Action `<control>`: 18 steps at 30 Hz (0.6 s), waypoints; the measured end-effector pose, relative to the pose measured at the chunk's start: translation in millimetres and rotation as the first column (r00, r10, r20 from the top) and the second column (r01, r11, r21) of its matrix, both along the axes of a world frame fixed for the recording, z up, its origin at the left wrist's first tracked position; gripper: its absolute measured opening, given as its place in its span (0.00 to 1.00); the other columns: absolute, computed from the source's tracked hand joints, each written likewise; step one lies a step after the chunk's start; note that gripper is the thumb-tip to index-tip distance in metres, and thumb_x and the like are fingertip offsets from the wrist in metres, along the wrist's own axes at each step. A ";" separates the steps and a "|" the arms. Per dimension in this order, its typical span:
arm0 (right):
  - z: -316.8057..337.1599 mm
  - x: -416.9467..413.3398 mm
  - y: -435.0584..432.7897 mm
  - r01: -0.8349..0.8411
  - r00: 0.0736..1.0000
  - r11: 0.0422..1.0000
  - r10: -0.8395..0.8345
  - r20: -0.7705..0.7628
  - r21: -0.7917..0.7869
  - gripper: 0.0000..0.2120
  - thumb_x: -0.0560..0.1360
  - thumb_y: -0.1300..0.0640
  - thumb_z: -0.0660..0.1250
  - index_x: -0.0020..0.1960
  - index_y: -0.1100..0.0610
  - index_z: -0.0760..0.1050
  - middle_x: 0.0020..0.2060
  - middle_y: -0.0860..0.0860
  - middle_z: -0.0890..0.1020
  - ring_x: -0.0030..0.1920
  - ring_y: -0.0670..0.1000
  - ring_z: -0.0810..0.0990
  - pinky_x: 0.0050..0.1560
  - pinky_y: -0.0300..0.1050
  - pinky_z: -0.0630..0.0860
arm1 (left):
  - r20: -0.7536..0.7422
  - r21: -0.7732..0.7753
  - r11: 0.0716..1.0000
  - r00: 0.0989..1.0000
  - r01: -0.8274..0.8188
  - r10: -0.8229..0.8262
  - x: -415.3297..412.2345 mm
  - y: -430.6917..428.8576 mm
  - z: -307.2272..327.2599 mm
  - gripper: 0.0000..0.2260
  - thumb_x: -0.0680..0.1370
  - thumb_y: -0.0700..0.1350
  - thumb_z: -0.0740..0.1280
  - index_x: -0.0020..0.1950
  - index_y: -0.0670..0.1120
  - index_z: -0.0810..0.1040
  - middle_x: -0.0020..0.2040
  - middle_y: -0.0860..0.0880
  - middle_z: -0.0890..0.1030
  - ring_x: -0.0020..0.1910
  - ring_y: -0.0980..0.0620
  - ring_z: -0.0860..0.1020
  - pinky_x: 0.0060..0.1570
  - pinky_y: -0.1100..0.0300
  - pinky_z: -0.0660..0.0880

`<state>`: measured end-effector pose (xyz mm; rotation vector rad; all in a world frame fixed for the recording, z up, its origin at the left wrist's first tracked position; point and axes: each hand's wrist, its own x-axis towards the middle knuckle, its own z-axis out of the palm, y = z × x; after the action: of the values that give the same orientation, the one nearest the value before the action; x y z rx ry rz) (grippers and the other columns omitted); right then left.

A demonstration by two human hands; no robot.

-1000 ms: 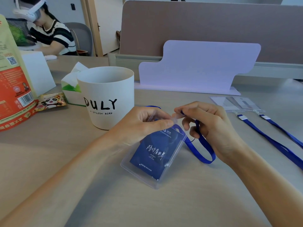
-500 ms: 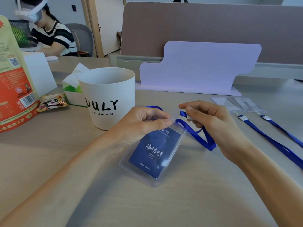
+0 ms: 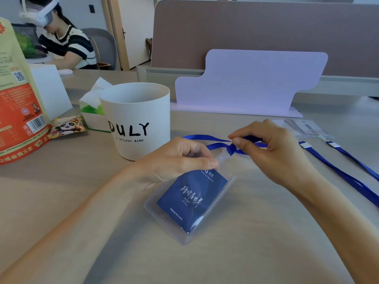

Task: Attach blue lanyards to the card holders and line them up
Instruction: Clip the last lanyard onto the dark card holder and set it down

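Nearest: a clear card holder with a dark blue card inside lies tilted on the bench, one lower corner toward the camera and the top edge lifted toward the hands. Left hand grip: thumb and fingers pinch the holder's top edge. Right hand grip: thumb and forefinger pressed together on the blue lanyard just at the holder's top tab, other fingers curled. From that pinch the ribbon runs left behind the left hand. Cannot tell whether it passes through the slot.

Right of the right hand, two more lanyards lie slantwise on the bench, their white clips at two flat clear holders side by side.

Just behind the left hand stands a white tub marked "DULY". Left of it: tissue box, panda snack packet, orange bag.

Farther back, a pale lilac stand stands upright against a brown partition. Far left, a person in a striped top wears a headset.
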<state>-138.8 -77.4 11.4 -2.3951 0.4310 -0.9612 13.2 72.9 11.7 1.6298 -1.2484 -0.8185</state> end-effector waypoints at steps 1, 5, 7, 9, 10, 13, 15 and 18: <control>-0.6 0.5 1.0 0.009 1.000 0.993 -0.013 -0.027 -0.121 0.07 0.76 0.58 0.69 0.47 0.48 0.83 0.37 0.35 0.81 0.45 0.45 0.74 0.45 0.34 0.70 | 0.009 0.011 1.000 1.000 0.012 -0.013 0.0 0.5 -0.3 0.06 0.73 0.48 0.73 0.41 0.46 0.83 0.40 0.45 0.78 0.42 0.53 0.74 0.48 0.59 0.69; 7.9 -6.6 3.0 -0.044 0.984 0.996 0.056 -0.169 0.074 0.05 0.75 0.53 0.70 0.42 0.46 0.83 0.38 0.41 0.83 0.46 0.44 0.75 0.46 0.32 0.69 | -0.002 0.032 0.998 0.999 0.052 -0.052 -0.6 2.8 2.0 0.05 0.74 0.44 0.71 0.39 0.47 0.83 0.35 0.52 0.79 0.37 0.59 0.76 0.43 0.70 0.70; 13.9 -12.8 1.6 -0.119 0.940 0.962 0.189 -0.285 0.245 0.03 0.72 0.52 0.72 0.40 0.49 0.84 0.39 0.49 0.84 0.43 0.52 0.77 0.44 0.37 0.71 | -0.006 0.050 0.995 0.996 0.090 -0.090 -1.2 3.6 2.9 0.06 0.74 0.43 0.70 0.38 0.49 0.83 0.34 0.54 0.79 0.36 0.60 0.76 0.42 0.72 0.70; 18.1 -16.7 2.4 -0.148 0.906 0.941 0.253 -0.340 0.306 0.04 0.71 0.53 0.73 0.39 0.53 0.83 0.37 0.62 0.78 0.37 0.59 0.72 0.36 0.38 0.67 | -0.003 0.081 0.989 0.993 0.120 -0.120 -1.7 3.3 2.2 0.06 0.75 0.43 0.70 0.39 0.49 0.83 0.37 0.52 0.81 0.38 0.59 0.77 0.44 0.69 0.71; 18.4 -17.1 2.9 -0.140 0.903 0.936 0.255 -0.346 0.323 0.05 0.72 0.54 0.73 0.38 0.53 0.82 0.35 0.64 0.74 0.34 0.56 0.68 0.34 0.38 0.64 | 0.005 0.097 0.987 0.992 0.126 -0.127 -1.9 3.1 1.3 0.05 0.75 0.43 0.70 0.40 0.48 0.84 0.38 0.51 0.82 0.40 0.58 0.77 0.46 0.68 0.72; 18.7 -15.0 9.3 -0.144 0.905 0.909 0.281 -0.319 0.392 0.06 0.74 0.56 0.70 0.38 0.52 0.82 0.34 0.63 0.74 0.33 0.50 0.65 0.36 0.43 0.62 | 0.021 0.112 0.987 0.993 0.112 -0.115 -0.9 2.6 0.6 0.04 0.75 0.43 0.71 0.40 0.48 0.84 0.39 0.50 0.82 0.40 0.58 0.77 0.47 0.67 0.71; 19.1 -12.8 14.1 -0.174 0.923 0.874 0.305 -0.234 0.454 0.06 0.75 0.59 0.70 0.39 0.54 0.81 0.35 0.56 0.83 0.34 0.51 0.69 0.37 0.45 0.66 | 0.021 0.104 0.991 0.996 0.087 -0.090 1.1 2.6 1.3 0.05 0.75 0.43 0.71 0.39 0.49 0.83 0.37 0.53 0.82 0.39 0.59 0.77 0.45 0.69 0.71; 20.5 -9.7 16.6 -0.185 0.941 0.853 0.297 -0.161 0.488 0.05 0.75 0.61 0.69 0.42 0.63 0.79 0.32 0.45 0.85 0.32 0.44 0.76 0.35 0.34 0.71 | 0.036 0.064 0.997 0.998 0.050 -0.052 1.6 1.8 1.4 0.04 0.74 0.44 0.72 0.39 0.47 0.83 0.36 0.51 0.80 0.38 0.58 0.76 0.44 0.67 0.70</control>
<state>-148.5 -60.8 31.8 -2.0523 0.3791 -0.4027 14.7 74.7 13.1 1.6769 -1.3072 -0.8701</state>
